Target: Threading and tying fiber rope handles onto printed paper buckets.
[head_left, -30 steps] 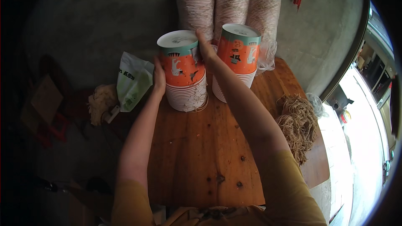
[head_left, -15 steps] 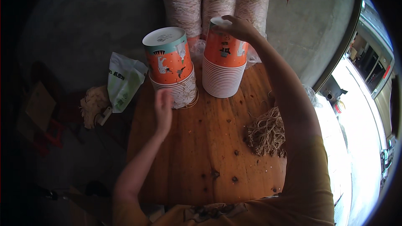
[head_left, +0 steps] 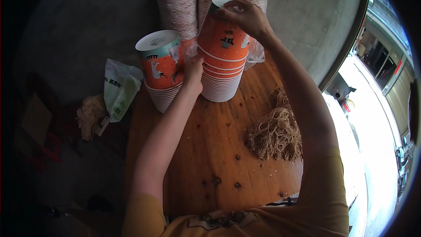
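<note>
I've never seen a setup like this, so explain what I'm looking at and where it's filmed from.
There's no machine, just a person's two bare hands, seen from above by a wide camera on the person's head. On the wooden table stand upside-down paper tubs: a left stack and a right stack, with a bundle of brown twine to the right and plastic-wrapped stacks behind. The right hand grips the right stack's top tub; the left hand is at that stack's side, its contact hard to tell.
</note>
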`<state>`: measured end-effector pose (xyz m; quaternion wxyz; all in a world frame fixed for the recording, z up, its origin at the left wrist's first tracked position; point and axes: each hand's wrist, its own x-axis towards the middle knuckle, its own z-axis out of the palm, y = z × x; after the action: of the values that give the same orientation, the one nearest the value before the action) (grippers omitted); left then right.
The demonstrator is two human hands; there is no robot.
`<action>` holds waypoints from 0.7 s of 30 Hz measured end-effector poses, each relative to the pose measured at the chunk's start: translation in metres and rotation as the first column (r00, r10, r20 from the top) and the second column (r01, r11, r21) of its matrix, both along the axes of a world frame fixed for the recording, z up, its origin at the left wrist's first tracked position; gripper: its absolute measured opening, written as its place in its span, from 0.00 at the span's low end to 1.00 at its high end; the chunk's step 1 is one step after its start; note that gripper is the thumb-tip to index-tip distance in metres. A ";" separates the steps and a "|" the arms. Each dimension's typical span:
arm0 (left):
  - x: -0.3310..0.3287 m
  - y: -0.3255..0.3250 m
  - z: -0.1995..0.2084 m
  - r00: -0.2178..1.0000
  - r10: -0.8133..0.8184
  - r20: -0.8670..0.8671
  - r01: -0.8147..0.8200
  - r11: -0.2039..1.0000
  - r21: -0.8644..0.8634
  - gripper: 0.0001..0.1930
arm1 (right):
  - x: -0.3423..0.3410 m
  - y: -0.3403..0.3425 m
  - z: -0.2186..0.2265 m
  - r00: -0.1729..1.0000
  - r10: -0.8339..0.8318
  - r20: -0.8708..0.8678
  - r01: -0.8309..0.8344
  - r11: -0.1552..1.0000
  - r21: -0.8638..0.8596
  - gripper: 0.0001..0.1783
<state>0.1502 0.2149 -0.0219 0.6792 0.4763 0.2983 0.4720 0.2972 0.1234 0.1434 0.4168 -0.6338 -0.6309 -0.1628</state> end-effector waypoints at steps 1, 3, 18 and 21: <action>0.009 -0.004 0.006 1.000 -0.017 -0.001 0.017 1.000 -0.006 0.18 | 0.006 -0.007 0.001 1.000 0.000 0.007 0.000 1.000 0.006 0.32; 0.017 -0.016 0.025 0.981 0.016 0.194 0.023 0.980 -0.197 0.19 | 0.015 -0.012 0.001 0.999 -0.020 0.046 0.017 0.998 0.067 0.32; -0.004 -0.004 0.108 0.933 -0.117 0.341 0.186 0.967 -0.176 0.12 | -0.013 -0.058 0.057 0.968 0.240 -0.068 -0.210 0.931 0.297 0.28; -0.008 -0.021 0.127 0.880 -0.147 0.451 0.140 0.989 0.047 0.12 | -0.027 -0.081 0.073 0.938 0.230 -0.260 -0.175 0.960 0.217 0.24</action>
<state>0.1422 0.1942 0.1052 0.7598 0.3785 0.0926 0.5204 0.2702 0.0422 0.2163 0.5759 -0.5390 -0.6085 -0.0864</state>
